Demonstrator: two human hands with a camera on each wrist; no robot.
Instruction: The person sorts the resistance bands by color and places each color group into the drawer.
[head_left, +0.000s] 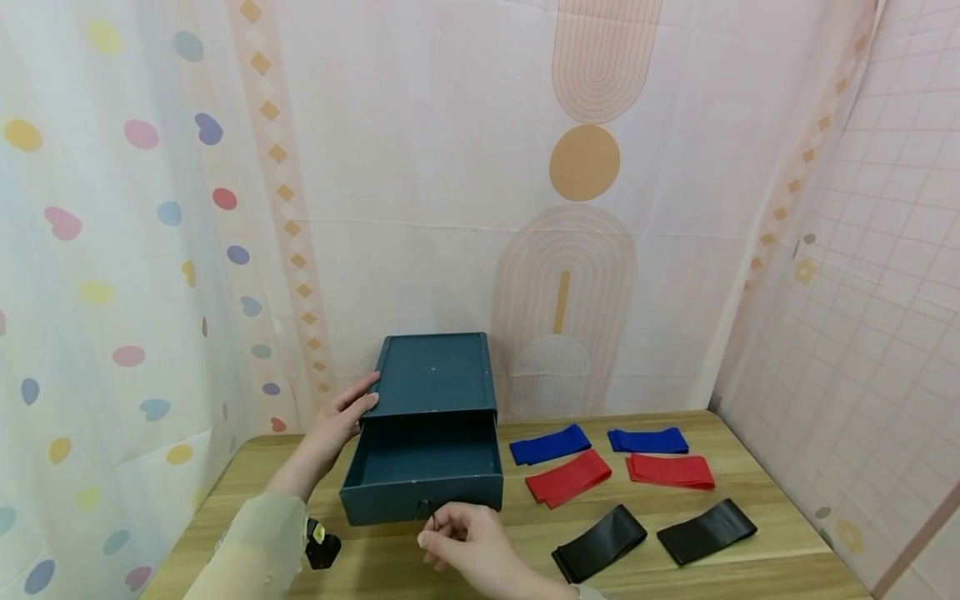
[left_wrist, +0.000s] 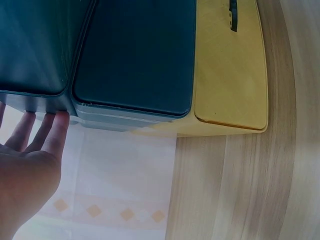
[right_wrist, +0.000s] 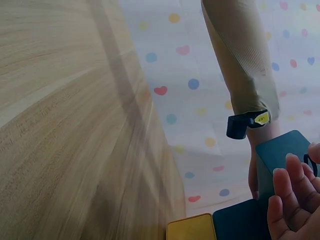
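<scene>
The left hand (head_left: 347, 412) reaches forward, its fingers nearly straight and their tips resting against the left side of a teal cabinet (head_left: 433, 375); it lies flat along the wall and does not grasp it. The right hand (head_left: 472, 537), palm turned inward and lower than the left, pinches a thin black loop (right_wrist: 305, 158) between thumb and forefinger, the other fingers bent. That loop hangs on the front of the top drawer (head_left: 390, 502), which stands pulled out toward the right hand, just beyond its fingertips.

The cabinet is smooth and plastic-looking, boxy with rounded corners, its top panel edged by a shallow raised rim. Below the left hand's level, a second teal drawer (left_wrist: 137, 55) and a yellow drawer (left_wrist: 232, 75) with a dark strap pull (left_wrist: 233, 15) complete the stack.

To the right of the right hand, flat folded bands lie on the wood-grained desk (head_left: 783, 537): black bands (head_left: 600, 543) with a slight sheen nearest, then red bands (head_left: 671, 471), then blue bands (head_left: 551, 444) farthest. Beyond both hands hangs a softly creased, printed curtain (head_left: 420, 167).
</scene>
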